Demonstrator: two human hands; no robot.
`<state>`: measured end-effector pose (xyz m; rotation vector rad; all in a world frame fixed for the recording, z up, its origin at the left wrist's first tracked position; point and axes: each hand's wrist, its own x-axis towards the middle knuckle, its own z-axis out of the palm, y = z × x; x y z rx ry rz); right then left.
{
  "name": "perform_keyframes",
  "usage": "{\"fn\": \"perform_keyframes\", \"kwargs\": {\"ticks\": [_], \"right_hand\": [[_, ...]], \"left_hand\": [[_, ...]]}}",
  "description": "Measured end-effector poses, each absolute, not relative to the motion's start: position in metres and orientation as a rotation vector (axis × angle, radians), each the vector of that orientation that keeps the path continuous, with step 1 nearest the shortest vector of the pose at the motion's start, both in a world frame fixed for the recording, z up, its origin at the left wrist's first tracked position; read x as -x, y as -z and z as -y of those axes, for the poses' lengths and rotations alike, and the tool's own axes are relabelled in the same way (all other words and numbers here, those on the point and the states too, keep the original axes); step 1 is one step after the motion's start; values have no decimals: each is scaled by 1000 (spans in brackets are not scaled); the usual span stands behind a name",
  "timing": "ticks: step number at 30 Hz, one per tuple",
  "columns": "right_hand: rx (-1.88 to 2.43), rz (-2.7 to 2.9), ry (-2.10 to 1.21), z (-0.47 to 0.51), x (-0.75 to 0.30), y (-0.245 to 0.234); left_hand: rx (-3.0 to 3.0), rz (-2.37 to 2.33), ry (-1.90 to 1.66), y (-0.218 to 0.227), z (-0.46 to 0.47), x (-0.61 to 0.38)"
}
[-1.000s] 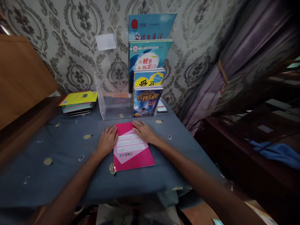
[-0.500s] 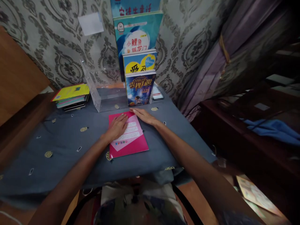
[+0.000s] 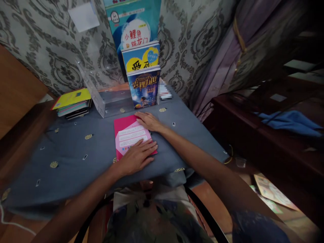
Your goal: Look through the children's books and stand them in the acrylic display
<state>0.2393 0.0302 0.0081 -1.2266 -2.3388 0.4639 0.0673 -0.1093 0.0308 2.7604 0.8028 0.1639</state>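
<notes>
A pink book [image 3: 125,122] lies flat on the table, its printed panel upside down to me. My left hand [image 3: 136,157] rests open across the book's near edge, palm down, fingers pointing right. At the far right corner of the book lies my right hand [image 3: 149,120], open, its fingers stretched over the cover. Just beyond stands a clear acrylic rack [image 3: 115,108]. On its right side a dark blue book [image 3: 143,88] leans upright, with a blue and yellow book [image 3: 140,55] and a taller teal book [image 3: 134,20] behind it.
A stack of books with a yellow top [image 3: 72,97] sits left of the rack. The blue-grey tablecloth [image 3: 68,145] covers the table. Patterned curtain hangs behind. To the right is a dark red cabinet [image 3: 243,135] with a blue cloth [image 3: 291,122] on it.
My left hand has slid from the book's left side to its near edge. My right hand has come further over the far right corner. The camera view has shifted.
</notes>
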Motion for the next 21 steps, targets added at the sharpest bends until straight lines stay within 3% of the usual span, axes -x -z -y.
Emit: {"fn": "perform_keyframes", "kwargs": {"ticks": [9,14,21], "right_hand": [[1373,2358,-256,-11,-248,-17],[1464,2297,-195,21,-268,-24],[1363,1912,-604,49,-280,-20]], "left_hand": [[-2762,-853,-352,-41,120,-60],[-2752,-1300,-356,-51,122,-45],[-2876,-1603,-155,-52,93,-63]]}}
